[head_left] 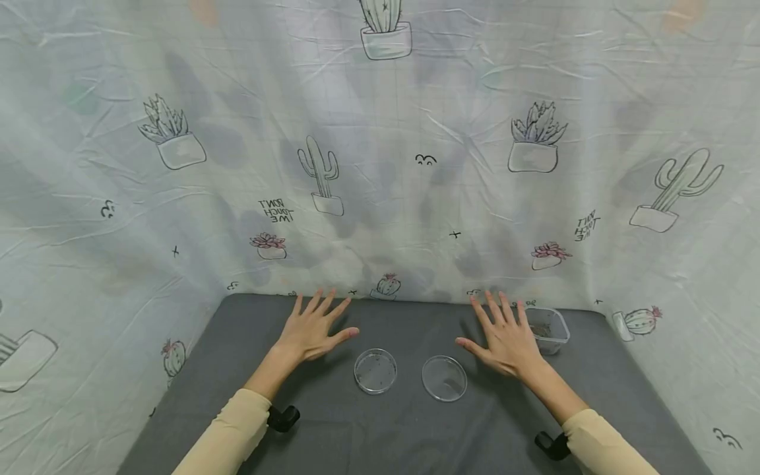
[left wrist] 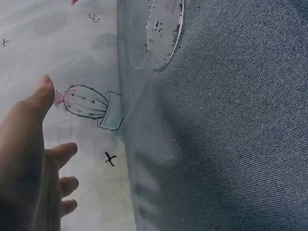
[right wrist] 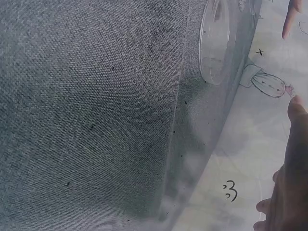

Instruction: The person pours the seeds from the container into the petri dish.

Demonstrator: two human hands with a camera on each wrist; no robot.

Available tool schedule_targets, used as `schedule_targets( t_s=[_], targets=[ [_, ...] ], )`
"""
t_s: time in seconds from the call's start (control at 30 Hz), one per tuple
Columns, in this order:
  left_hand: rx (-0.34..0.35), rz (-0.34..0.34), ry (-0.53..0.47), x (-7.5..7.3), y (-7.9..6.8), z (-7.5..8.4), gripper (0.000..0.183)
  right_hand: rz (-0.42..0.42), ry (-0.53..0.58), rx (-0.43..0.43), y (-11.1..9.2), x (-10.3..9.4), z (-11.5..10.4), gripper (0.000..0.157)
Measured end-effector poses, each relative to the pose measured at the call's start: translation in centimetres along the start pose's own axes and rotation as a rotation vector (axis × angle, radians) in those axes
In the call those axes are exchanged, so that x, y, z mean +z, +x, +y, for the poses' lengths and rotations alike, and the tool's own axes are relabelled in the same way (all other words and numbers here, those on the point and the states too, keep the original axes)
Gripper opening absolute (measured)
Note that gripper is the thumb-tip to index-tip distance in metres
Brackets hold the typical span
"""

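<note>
1. Both the left dish (head_left: 375,371) and the right dish (head_left: 444,379) lie on the grey table (head_left: 380,448), side by side but apart.
2. Small dark specks (left wrist: 158,27) show in the left dish.
3. Left hand (head_left: 310,331) is spread wide, straight-fingered, near the left dish.
4. Right hand (head_left: 507,342) is likewise spread, between the right dish and the box (head_left: 552,344); whether it touches this box, I cannot tell.

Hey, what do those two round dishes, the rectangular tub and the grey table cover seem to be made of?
The left dish and right dish look glossy, either plastic or glass: they're see-through with bright rims. The tub is probably smooth plastic, judging by its translucent walls and rounded corners. The table cover looks like matte woven fabric; the wrist views show a thread texture.
</note>
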State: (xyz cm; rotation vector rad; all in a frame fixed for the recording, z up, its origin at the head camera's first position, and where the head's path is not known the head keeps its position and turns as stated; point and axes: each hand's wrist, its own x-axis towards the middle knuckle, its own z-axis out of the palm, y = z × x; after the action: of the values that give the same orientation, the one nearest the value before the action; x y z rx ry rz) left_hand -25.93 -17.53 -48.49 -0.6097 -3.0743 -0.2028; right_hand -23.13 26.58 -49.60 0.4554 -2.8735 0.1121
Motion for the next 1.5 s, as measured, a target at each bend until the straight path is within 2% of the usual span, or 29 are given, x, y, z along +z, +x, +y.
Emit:
schedule_targets(
  t_s=[0.13, 0.33, 0.43, 0.53, 0.63, 0.73, 0.83, 1.0, 1.13, 1.27, 1.5],
  targets=[
    [0.011, -0.004, -0.033, 0.3, 0.1, 0.0, 0.076, 0.050, -0.014, -0.003, -0.1, -0.3, 0.3, 0.104],
    [0.071, -0.013, -0.158, 1.2, -0.5, -0.2, 0.071, 0.195, 0.018, -0.004, -0.9, -0.4, 1.6, 0.106],
    [0.103, -0.025, -0.255, 1.9, -1.3, -0.3, 0.070, 0.250, 0.087, 0.039, -1.5, -0.6, 3.0, 0.107],
    [0.138, -0.032, -0.368, 2.8, -2.1, -0.4, 0.069, 0.266, 0.174, 0.117, -2.3, -1.0, 4.6, 0.109],
    [0.178, -0.044, -0.455, 4.0, -2.9, 0.0, 0.068, 0.231, 0.265, 0.221, -3.4, -1.5, 6.5, 0.113],
    [0.216, -0.057, -0.505, 5.2, -3.5, 0.4, 0.072, 0.152, 0.364, 0.325, -4.6, -1.8, 8.3, 0.120],
    [0.236, -0.053, -0.546, 6.1, -4.0, 1.0, 0.078, 0.063, 0.455, 0.384, -5.7, -1.8, 10.1, 0.126],
    [0.267, -0.037, -0.618, 7.0, -4.7, 2.1, 0.086, -0.083, 0.593, 0.411, -6.9, -1.3, 12.5, 0.131],
    [0.303, -0.029, -0.646, 7.3, -4.6, 2.5, 0.088, -0.172, 0.688, 0.429, -7.1, -0.8, 13.6, 0.131],
    [0.309, -0.020, -0.655, 7.4, -4.4, 2.6, 0.087, -0.190, 0.723, 0.430, -7.0, -0.1, 13.9, 0.126],
    [0.279, -0.032, -0.678, 7.6, -4.3, 2.6, 0.084, -0.154, 0.734, 0.392, -6.3, 0.8, 14.4, 0.113]
  ],
)
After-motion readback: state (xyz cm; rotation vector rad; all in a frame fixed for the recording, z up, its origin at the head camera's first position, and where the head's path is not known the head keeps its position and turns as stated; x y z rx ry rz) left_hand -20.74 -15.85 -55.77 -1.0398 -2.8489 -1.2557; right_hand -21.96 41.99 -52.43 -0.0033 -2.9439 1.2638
